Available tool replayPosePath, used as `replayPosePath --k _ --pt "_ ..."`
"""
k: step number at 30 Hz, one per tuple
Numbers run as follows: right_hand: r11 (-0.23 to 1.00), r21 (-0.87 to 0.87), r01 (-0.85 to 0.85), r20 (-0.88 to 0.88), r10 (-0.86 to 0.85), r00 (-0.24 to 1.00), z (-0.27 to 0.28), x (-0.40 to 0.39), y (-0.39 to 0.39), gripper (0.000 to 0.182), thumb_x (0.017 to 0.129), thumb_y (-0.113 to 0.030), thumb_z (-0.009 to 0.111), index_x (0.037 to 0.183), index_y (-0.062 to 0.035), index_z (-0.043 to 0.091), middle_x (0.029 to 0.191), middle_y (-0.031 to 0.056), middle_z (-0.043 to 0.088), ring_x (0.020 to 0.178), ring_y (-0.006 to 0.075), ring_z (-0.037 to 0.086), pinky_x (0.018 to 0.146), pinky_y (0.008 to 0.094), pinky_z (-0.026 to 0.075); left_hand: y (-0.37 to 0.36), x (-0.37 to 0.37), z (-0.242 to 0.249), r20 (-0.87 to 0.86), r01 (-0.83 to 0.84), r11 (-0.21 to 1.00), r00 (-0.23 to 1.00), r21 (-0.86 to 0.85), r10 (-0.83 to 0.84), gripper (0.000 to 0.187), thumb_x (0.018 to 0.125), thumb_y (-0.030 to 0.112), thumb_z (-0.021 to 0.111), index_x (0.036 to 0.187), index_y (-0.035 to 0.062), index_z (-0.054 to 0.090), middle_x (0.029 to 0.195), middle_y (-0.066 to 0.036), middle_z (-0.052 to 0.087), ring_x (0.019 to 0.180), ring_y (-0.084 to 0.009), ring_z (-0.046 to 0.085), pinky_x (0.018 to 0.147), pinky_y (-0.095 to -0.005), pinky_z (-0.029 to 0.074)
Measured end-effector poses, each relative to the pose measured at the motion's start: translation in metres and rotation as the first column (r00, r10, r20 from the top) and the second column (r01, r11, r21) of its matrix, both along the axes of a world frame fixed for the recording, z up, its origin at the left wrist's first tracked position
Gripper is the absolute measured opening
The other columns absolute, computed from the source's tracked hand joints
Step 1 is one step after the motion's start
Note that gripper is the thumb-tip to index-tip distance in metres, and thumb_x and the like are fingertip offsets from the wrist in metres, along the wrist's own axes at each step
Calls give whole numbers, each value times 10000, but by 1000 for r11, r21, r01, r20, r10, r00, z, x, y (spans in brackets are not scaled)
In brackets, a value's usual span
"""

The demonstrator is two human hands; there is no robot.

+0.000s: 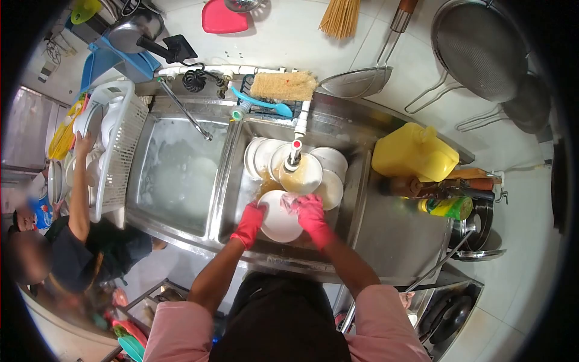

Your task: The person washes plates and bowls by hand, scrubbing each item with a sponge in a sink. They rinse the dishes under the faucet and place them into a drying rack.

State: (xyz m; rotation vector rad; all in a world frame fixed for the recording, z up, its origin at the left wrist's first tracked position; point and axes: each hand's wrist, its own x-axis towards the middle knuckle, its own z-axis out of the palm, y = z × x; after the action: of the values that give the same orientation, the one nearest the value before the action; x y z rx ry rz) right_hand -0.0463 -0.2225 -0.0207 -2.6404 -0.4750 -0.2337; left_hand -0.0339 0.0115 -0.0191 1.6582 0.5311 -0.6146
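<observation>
Both my hands wear pink rubber gloves over the right basin (354,208) of a steel double sink. My left hand (249,223) grips the left edge of a round white plate (281,224). Pressed to that plate's upper right part is a crumpled pale cloth (289,203), bunched in my right hand (310,217). Just beyond lie several more white plates (329,159), overlapping in the basin, some with brownish liquid on them. A white tap with a red knob (295,149) stands above the plates.
Cloudy water fills the left basin (175,175). A white plastic basket (117,163) of dishes stands left of it, where another person's hand (84,143) holds a dish. To the right are a yellow jug (413,152) and bottles (452,208). Strainers (479,51) hang on the wall.
</observation>
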Motion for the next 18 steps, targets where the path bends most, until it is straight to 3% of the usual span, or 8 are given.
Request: replayPosePath --k 3,4,6,9,10,12,15,18 --pt "986 147 78 171 -103 980 12 34 4 121 786 -72 611 881 -103 681 873 52 650 745 280 594 685 371 491 -10 2 28 -6 205 975 979 -83 -206 361 943 232 588 1122 -77 634 946 -162 713 839 -227 667 785 -369 501" --pt "944 329 -20 -26 30 999 1 39 9 125 786 -62 605 884 -101 673 879 58 654 753 284 600 693 372 493 -8 -1 16 26 225 974 974 -33 -224 338 936 220 605 1116 -64 638 936 -137 711 822 -209 658 770 -355 501" --pt "731 677 -82 -304 380 874 -8 53 21 135 784 -42 591 889 -96 657 890 70 663 769 292 610 710 372 497 -11 3 4 96 260 963 959 68 -266 296 924 197 637 1103 -39 645 916 -88 707 789 -174 640 741 -327 500" --pt "690 719 75 -472 407 782 9 52 37 143 790 -34 590 925 -62 626 904 108 657 840 286 630 747 361 499 -21 6 9 184 348 870 885 349 -427 257 875 197 666 1071 31 657 906 -127 714 778 -260 673 731 -364 511" --pt "884 449 129 -602 193 775 27 58 40 176 788 -49 630 963 -39 614 884 111 644 872 265 641 766 338 498 -24 9 17 220 374 810 833 451 -508 245 858 197 674 1062 62 661 906 -135 708 782 -287 671 725 -378 514" --pt "882 464 78 -616 259 744 15 69 37 246 793 -123 655 1024 -43 626 929 103 654 922 259 635 779 351 497 -29 14 32 254 395 658 700 641 -668 234 824 197 688 1045 124 669 905 -153 697 790 -340 667 712 -404 521" --pt "756 611 234 -777 517 359 63 68 -7 532 785 -319 691 1234 -51 592 1092 76 649 1000 210 591 774 329 472 -27 26 42 267 514 560 535 650 -802 177 898 224 572 1018 133 666 949 -130 701 843 -362 657 719 -461 517" --pt "850 460 255 -888 441 132 84 69 -12 582 766 -344 701 1238 -31 572 1075 62 623 971 168 555 763 302 446 -22 33 49 344 508 544 437 668 -831 172 897 237 571 1004 143 668 927 -126 701 837 -351 662 703 -441 525"
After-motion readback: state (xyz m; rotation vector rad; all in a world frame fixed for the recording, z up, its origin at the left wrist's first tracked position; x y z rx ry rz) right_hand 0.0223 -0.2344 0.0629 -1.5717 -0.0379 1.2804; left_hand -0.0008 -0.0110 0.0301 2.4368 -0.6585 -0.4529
